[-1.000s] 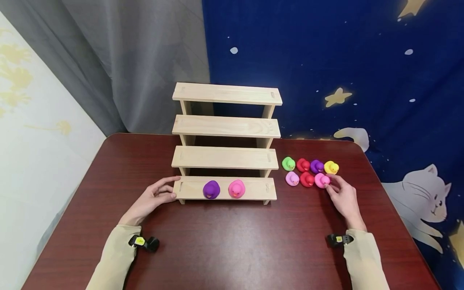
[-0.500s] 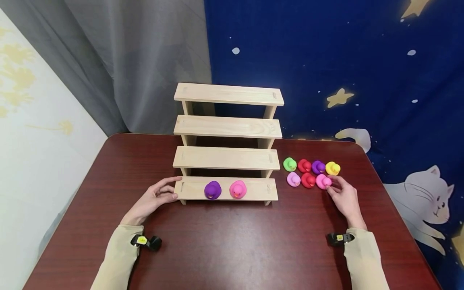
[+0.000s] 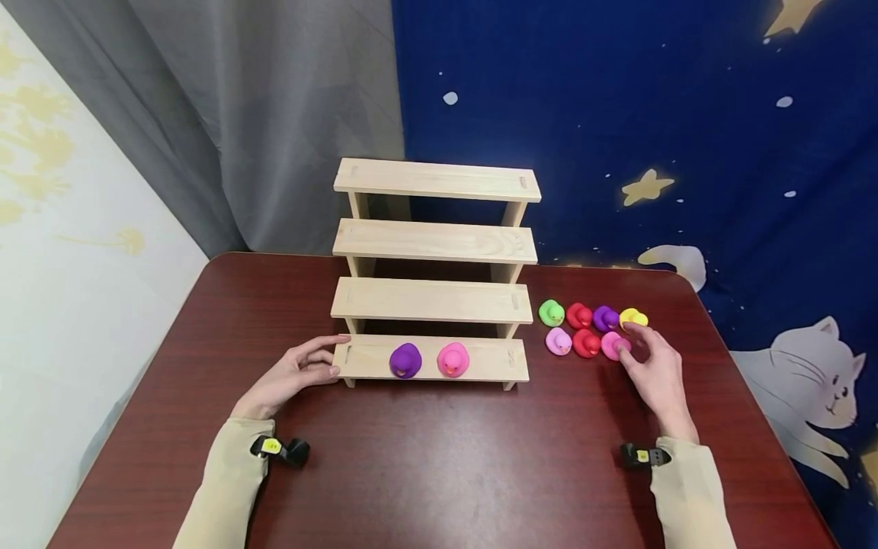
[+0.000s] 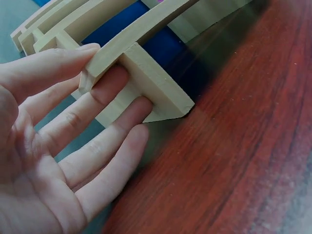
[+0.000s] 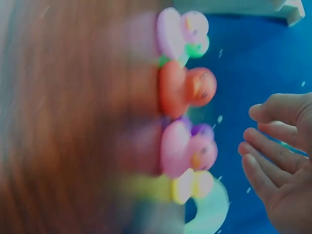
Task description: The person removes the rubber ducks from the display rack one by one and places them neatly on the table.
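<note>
My left hand (image 3: 291, 379) holds the left end of the lowest step of a wooden tiered shelf (image 3: 490, 357). In the left wrist view the thumb lies on the board (image 4: 124, 44) and the fingers reach beneath it. A purple toy duck (image 3: 405, 361) and a pink toy duck (image 3: 453, 359) sit on that step. My right hand (image 3: 657, 377) hovers over another pink duck (image 3: 612, 346), at the right end of the front row on the table. The right wrist view shows its fingers loosely bent, apart from the pink duck (image 5: 179, 151), with nothing between them.
Beside the shelf, the front row also has a light pink duck (image 3: 558, 341) and a red duck (image 3: 586, 344). Behind stand green (image 3: 551, 313), red (image 3: 579, 316), purple (image 3: 605, 319) and yellow (image 3: 632, 319) ducks. Curtains hang behind the table (image 3: 439, 457).
My right fingers have come away from the pink duck, which stays in the front row. The left hand keeps its hold on the shelf. The head view has shifted slightly.
</note>
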`<state>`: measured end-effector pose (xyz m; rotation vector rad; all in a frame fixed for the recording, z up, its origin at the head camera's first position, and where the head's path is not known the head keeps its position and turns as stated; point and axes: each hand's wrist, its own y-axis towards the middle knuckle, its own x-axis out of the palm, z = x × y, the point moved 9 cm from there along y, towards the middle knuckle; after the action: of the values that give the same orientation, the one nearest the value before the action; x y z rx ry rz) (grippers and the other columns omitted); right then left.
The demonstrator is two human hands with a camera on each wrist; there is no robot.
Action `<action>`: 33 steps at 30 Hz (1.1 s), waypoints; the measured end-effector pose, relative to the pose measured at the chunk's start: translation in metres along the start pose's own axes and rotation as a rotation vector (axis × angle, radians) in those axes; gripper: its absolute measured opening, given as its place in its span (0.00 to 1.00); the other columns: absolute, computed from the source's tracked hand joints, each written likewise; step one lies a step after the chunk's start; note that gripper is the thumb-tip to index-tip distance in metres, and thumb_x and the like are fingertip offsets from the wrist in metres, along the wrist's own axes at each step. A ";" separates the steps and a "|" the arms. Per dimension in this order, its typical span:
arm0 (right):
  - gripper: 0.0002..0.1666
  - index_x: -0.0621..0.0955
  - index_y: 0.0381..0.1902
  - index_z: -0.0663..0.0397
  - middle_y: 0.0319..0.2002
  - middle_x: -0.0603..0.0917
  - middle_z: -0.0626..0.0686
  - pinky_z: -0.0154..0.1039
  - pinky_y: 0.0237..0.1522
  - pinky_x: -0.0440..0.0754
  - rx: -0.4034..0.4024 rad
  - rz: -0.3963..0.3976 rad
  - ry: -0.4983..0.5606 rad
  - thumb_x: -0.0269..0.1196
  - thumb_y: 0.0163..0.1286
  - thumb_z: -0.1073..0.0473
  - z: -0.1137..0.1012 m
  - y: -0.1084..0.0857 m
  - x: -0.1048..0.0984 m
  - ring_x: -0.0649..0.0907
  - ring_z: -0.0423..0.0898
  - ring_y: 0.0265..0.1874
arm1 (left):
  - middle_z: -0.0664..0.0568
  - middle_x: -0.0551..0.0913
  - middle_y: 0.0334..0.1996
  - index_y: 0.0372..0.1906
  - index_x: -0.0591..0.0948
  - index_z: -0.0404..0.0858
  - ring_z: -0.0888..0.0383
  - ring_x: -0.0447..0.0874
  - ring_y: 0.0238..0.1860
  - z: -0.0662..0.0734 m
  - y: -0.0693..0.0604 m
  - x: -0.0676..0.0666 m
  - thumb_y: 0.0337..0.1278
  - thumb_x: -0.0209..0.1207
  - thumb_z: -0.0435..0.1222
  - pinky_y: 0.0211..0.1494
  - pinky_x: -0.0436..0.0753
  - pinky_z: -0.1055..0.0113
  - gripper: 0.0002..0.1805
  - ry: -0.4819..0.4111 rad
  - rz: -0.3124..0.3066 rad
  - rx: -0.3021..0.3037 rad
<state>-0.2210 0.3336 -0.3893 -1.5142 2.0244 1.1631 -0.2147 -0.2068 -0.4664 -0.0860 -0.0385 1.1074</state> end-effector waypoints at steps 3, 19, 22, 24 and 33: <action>0.22 0.80 0.53 0.64 0.46 0.84 0.61 0.21 0.41 0.70 -0.051 0.002 0.049 0.67 0.58 0.72 -0.018 0.000 0.002 0.82 0.59 0.40 | 0.39 0.82 0.40 0.68 0.68 0.35 0.48 0.82 0.43 0.002 0.001 0.001 0.61 0.60 0.28 0.51 0.81 0.59 0.30 -0.009 -0.037 0.010; 0.20 0.83 0.45 0.65 0.35 0.86 0.53 0.31 0.41 0.81 -0.264 -0.145 0.291 0.68 0.53 0.78 -0.088 -0.013 0.056 0.84 0.42 0.36 | 0.37 0.82 0.45 0.70 0.65 0.35 0.50 0.81 0.48 -0.001 0.009 0.002 0.62 0.58 0.25 0.53 0.79 0.57 0.31 -0.097 -0.166 -0.053; 0.20 0.83 0.45 0.65 0.35 0.86 0.51 0.38 0.40 0.83 -0.284 -0.172 0.332 0.68 0.53 0.78 -0.099 -0.017 0.065 0.84 0.43 0.35 | 0.37 0.82 0.45 0.70 0.65 0.35 0.49 0.81 0.49 -0.003 0.008 0.001 0.63 0.57 0.25 0.54 0.79 0.57 0.31 -0.112 -0.165 -0.064; 0.19 0.83 0.45 0.65 0.34 0.86 0.50 0.39 0.40 0.83 -0.291 -0.188 0.350 0.68 0.54 0.77 -0.105 -0.017 0.070 0.84 0.43 0.35 | 0.38 0.82 0.45 0.70 0.66 0.36 0.50 0.81 0.49 -0.004 0.007 0.001 0.63 0.57 0.25 0.55 0.78 0.57 0.31 -0.130 -0.161 -0.071; 0.17 0.84 0.44 0.63 0.33 0.87 0.52 0.38 0.37 0.79 -0.311 -0.217 0.393 0.69 0.55 0.76 -0.138 -0.022 0.093 0.85 0.47 0.34 | 0.43 0.82 0.44 0.71 0.64 0.35 0.53 0.81 0.49 -0.006 0.007 0.003 0.64 0.56 0.25 0.56 0.77 0.56 0.31 -0.203 -0.183 -0.077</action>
<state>-0.2095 0.1667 -0.3801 -2.2049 1.9012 1.2074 -0.2193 -0.2010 -0.4730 -0.0379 -0.2661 0.9279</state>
